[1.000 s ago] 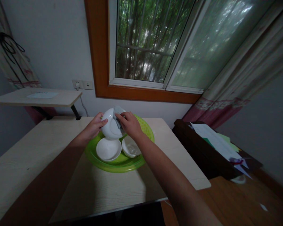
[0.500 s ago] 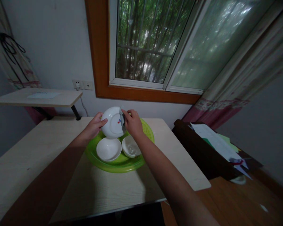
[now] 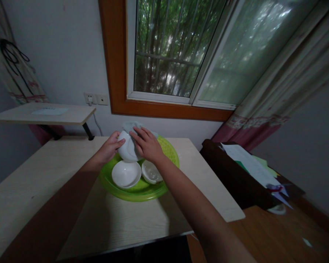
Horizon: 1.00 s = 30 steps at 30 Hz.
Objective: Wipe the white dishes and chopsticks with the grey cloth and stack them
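Observation:
My left hand [image 3: 109, 148] grips the left rim of a white dish [image 3: 126, 150] held tilted above a green round tray [image 3: 164, 153]. My right hand [image 3: 146, 145] presses a grey cloth [image 3: 130, 126] against the dish, fingers spread over its face; the cloth pokes out above the dish's top edge. Two more white bowls, one on the left [image 3: 126, 174] and one on the right [image 3: 151, 172], lie in the tray below the hands.
The tray rests on a pale wooden table [image 3: 44, 175] under a window [image 3: 178, 51]. A small side shelf [image 3: 41, 112] stands at the left. A dark cabinet [image 3: 235, 175] with papers [image 3: 249, 160] sits to the right, beside a curtain.
My right hand slid the cloth from the dish's right edge across its face, and the dish tilted so its printed underside no longer shows.

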Motion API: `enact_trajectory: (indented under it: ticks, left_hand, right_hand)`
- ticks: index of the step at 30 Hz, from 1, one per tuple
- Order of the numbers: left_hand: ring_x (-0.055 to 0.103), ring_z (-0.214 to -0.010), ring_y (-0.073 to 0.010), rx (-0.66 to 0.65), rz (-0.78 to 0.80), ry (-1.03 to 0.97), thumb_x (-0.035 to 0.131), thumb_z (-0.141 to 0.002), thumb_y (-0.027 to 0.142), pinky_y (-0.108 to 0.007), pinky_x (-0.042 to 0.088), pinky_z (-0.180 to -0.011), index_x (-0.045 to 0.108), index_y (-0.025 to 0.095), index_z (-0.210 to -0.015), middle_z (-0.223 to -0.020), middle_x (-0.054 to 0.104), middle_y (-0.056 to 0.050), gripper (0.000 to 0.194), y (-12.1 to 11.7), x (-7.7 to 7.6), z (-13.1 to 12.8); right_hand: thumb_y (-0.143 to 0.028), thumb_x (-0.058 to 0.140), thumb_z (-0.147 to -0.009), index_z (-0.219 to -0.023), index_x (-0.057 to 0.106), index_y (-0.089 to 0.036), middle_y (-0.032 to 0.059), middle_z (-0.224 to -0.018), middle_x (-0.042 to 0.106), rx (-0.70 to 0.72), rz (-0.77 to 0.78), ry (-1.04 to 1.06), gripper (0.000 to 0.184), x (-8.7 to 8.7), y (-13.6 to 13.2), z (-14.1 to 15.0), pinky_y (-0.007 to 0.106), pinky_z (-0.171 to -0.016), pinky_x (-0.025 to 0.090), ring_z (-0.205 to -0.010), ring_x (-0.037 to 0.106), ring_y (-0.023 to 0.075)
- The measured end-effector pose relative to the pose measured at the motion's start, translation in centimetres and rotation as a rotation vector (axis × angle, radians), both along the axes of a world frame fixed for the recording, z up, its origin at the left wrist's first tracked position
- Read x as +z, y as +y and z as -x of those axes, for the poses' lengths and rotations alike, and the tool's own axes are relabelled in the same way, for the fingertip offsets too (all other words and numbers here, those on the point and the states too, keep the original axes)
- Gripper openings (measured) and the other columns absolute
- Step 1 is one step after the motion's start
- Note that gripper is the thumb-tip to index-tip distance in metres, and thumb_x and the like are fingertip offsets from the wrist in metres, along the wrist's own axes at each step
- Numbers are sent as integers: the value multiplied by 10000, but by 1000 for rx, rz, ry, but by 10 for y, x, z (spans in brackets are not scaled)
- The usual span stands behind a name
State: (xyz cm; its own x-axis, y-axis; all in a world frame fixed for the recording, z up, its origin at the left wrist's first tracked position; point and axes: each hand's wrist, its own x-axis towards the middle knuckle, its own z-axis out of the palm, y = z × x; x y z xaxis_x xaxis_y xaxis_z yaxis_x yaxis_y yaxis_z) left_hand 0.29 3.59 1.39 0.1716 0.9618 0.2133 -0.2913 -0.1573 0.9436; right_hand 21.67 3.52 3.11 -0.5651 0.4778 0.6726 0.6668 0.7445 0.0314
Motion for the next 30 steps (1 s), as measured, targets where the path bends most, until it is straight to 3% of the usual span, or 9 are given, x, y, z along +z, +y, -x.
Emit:
enact_trajectory:
  ticks: [7,12,16,21,25,30]
  left_hand:
    - [540,-666,-145,97,32,-5,797,-713,399,-248,401,-594,537,190,-897,-782,605,-2,380,1,3,2]
    - [566,-696,-144,194,47,-76,811,-690,388,-256,434,-634,557,174,-870,-789,619,-7,378,5,4,5]
    - [587,-722,-137,215,68,-137,811,-692,364,-252,461,-667,578,163,-881,-810,639,-7,361,10,1,9]
    - [552,-646,-117,164,92,-152,794,-672,291,-241,434,-610,596,157,-868,-747,615,8,309,13,-1,8]
    - [577,-704,-133,137,93,-156,795,-683,298,-260,452,-665,606,160,-890,-809,646,-13,312,10,2,6]
    - [563,-683,-141,238,120,-128,837,-640,388,-270,427,-645,597,152,-887,-772,627,-5,418,12,2,9]
  right_hand:
    - [-132,498,-931,-1423,546,-205,128,-1356,575,-152,103,139,500,-9,16,-9,445,-1059,456,-1205,501,266]
    - [-189,530,-942,-1312,641,-199,113,-1196,631,-109,121,73,387,-14,17,-9,395,-980,491,-1102,549,245]
    - [-201,535,-949,-1324,637,-220,91,-1228,644,52,124,-69,390,-12,7,-4,374,-976,491,-1121,559,235]
    - [-226,518,-967,-1431,535,-287,39,-1458,547,171,100,-170,469,-6,-3,4,410,-1103,423,-1316,483,217]
    - [-315,496,-998,-1478,485,-248,61,-1544,463,88,83,-98,484,-8,0,4,464,-1174,353,-1396,419,245]
    - [-318,480,-1008,-1399,570,-180,129,-1431,553,-68,171,45,425,-17,15,-4,464,-1147,387,-1310,483,260]
